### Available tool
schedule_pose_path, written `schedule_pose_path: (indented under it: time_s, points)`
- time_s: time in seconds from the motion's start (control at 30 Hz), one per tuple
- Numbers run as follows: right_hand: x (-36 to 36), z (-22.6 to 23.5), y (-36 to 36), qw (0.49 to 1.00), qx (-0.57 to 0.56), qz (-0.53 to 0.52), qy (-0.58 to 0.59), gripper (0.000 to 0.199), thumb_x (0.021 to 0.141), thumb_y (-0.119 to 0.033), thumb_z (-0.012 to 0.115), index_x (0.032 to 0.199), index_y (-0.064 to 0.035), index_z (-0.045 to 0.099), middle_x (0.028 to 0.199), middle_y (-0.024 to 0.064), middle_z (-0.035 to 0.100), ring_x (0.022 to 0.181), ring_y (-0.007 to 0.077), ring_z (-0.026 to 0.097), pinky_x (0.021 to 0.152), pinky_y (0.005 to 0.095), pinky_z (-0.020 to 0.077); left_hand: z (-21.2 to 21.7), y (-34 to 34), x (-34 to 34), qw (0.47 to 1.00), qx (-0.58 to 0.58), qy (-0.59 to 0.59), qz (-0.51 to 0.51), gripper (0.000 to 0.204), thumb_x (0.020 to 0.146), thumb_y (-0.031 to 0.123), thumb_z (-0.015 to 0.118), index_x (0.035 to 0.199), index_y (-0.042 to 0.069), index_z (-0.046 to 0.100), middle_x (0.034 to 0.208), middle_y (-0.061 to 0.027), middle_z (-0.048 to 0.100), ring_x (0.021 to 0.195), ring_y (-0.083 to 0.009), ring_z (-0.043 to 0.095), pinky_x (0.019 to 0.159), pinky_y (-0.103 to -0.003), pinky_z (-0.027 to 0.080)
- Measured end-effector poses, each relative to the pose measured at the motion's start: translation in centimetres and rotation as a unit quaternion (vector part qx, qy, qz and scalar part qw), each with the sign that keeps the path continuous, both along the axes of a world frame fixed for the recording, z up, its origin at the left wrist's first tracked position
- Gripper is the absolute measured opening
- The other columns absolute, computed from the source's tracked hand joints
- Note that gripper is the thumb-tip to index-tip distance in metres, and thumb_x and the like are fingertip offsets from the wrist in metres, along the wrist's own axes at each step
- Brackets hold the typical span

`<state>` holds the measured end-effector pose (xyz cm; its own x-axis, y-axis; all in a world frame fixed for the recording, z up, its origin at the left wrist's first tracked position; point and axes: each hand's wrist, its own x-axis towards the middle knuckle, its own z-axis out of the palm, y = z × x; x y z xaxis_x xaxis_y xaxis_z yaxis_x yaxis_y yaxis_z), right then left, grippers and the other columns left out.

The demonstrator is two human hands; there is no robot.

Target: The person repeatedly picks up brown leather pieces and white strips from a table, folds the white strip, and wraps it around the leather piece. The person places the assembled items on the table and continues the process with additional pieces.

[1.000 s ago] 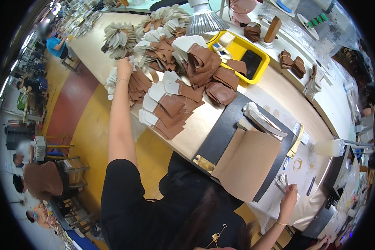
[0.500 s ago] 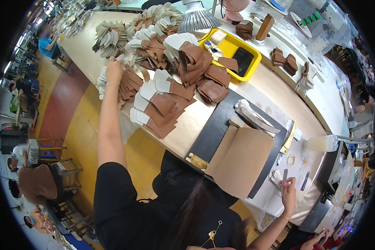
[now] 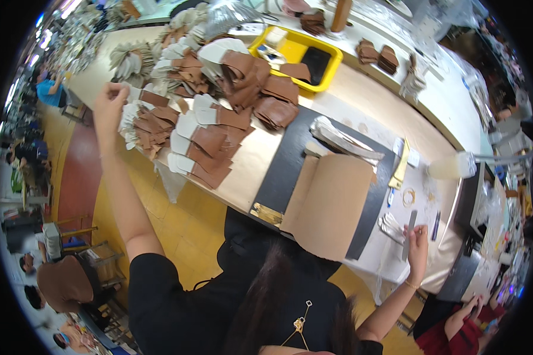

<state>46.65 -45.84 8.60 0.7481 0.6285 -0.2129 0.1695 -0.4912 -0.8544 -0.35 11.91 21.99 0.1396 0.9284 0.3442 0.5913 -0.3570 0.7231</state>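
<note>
My left hand (image 3: 111,97) is closed in a pinch at the white end of a brown leather piece (image 3: 154,98). That piece is raised at the upper edge of a fanned pile of brown and white pieces (image 3: 154,127). A second fanned pile (image 3: 209,141) lies to its right. On the right, my right hand (image 3: 417,238) grips a flat grey metal strip (image 3: 410,228), held upright. Nearest to it are a bundle of whitish strips (image 3: 391,228) and a dark pen-like tool (image 3: 436,226).
A folded brown board (image 3: 331,204) rests on a black mat (image 3: 284,177), with a pale curved bundle (image 3: 343,142) behind it. Farther back stand more leather piles (image 3: 243,80) and a yellow tray (image 3: 331,65) holding a phone. A liquid-filled bottle (image 3: 453,167) is at right.
My left hand has moved left, drawing a white-ended leather piece up from the pile. My right hand still holds the metal strip. The whole view has shifted.
</note>
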Motion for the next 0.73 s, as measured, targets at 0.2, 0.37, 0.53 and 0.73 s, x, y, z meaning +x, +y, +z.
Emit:
schedule_pose_path:
  time_s: [0.2, 0.37, 0.53, 0.73]
  points:
    - [-1.2, 1.9, 2.2, 0.998, 0.056, -0.038, 0.007, 0.015, 0.097, -0.005, 0.047, 0.11, 0.0008, 0.051, 0.089, 0.011, 0.067, 0.084, 0.0179, 0.067, 0.072, 0.0249, 0.0516, 5.9, -13.7, 8.7, 0.949, -0.089, -0.204, -0.224, 0.02, 0.085, 0.004, 0.062, 0.104, -0.004, 0.062, 0.082, -0.0093, 0.061, 0.069, -0.0149, 0.061, 0.063, -0.024, 0.048]
    - [-3.4, 3.9, 3.9, 0.991, 0.1, -0.089, -0.019, 0.023, 0.097, -0.011, 0.052, 0.115, 0.0023, 0.056, 0.089, 0.013, 0.069, 0.073, 0.0135, 0.065, 0.065, 0.0227, 0.0487, 2.1, -22.0, 15.9, 0.75, -0.36, -0.338, -0.44, 0.011, 0.079, -0.003, 0.063, 0.09, -0.003, 0.06, 0.078, -0.0145, 0.059, 0.068, -0.0232, 0.068, 0.056, -0.028, 0.059]
    - [-5.1, 8.0, 3.6, 0.98, 0.145, -0.136, -0.004, 0.019, 0.093, -0.011, 0.06, 0.104, 0.0034, 0.063, 0.081, 0.0107, 0.068, 0.062, 0.0095, 0.059, 0.059, 0.0217, 0.0475, -4.3, -25.2, 19.8, 0.653, -0.62, -0.202, -0.386, 0.013, 0.086, -0.003, 0.061, 0.095, -0.006, 0.054, 0.082, -0.0166, 0.065, 0.071, -0.0248, 0.07, 0.057, -0.027, 0.06]
    - [-8.5, 9.6, 7.5, 0.97, 0.166, 0.021, 0.179, 0.015, 0.09, -0.008, 0.062, 0.101, 0.0026, 0.063, 0.077, 0.0129, 0.068, 0.058, 0.0098, 0.061, 0.052, 0.0199, 0.0499, -7.4, -25.3, 18.5, 0.601, -0.689, -0.148, -0.376, 0.02, 0.089, 0.007, 0.064, 0.103, -0.005, 0.055, 0.092, -0.0163, 0.066, 0.073, -0.0203, 0.07, 0.06, -0.023, 0.058]
